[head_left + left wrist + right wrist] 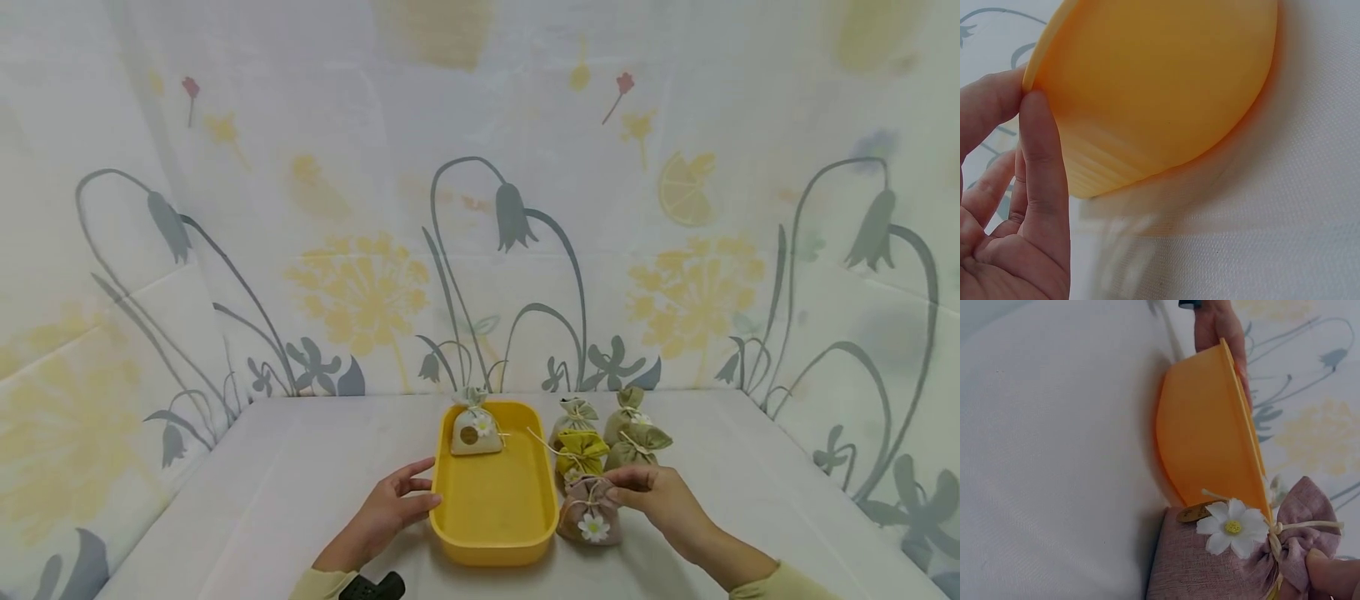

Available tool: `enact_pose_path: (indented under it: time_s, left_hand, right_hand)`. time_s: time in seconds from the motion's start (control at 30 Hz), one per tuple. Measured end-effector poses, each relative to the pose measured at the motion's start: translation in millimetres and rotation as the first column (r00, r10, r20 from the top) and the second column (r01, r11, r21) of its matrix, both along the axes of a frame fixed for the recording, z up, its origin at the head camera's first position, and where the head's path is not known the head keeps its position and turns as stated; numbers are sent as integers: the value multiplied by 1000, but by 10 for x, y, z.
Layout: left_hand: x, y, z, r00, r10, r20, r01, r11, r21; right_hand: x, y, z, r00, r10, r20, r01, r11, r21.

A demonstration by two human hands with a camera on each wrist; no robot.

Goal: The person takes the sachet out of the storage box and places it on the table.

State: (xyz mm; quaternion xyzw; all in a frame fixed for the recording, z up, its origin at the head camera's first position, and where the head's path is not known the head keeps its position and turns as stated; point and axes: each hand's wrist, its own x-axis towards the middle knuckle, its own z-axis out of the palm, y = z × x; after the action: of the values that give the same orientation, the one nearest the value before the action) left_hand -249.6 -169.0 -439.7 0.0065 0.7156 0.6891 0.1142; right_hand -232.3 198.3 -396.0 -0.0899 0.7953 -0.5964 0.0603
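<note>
A yellow plastic tub (491,500) with rounded corners stands on the table. My left hand (393,510) is at its left side; in the left wrist view the thumb and a finger (1041,144) pinch its rim. Inside the tub, at the far end, sits a cream drawstring sachet (465,443) with a white flower. My right hand (663,500) pinches the gathered neck of a mauve drawstring sachet (1210,569), just right of the tub. A white daisy and a brown tag are on its front. Part of the right hand lies outside the right wrist view.
Behind the mauve sachet stand a mustard-yellow sachet (581,450), a pale grey-green one (573,412) and two olive ones, the nearer (637,446) partly in front of the farther (628,407). A white table (300,458) meets a flower-printed cloth backdrop (480,292).
</note>
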Motion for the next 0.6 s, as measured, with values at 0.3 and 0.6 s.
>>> enact_pose_path:
  time_s: [0.3, 0.6]
  left_hand:
    - [9, 5, 5, 1000, 1, 2, -1, 1000, 3]
    - [13, -9, 5, 1000, -6, -9, 6, 1000, 0]
  right_hand:
    - [23, -29, 119, 995, -103, -19, 103, 994, 32]
    - [-1, -112, 260, 997, -62, -50, 62, 998, -11]
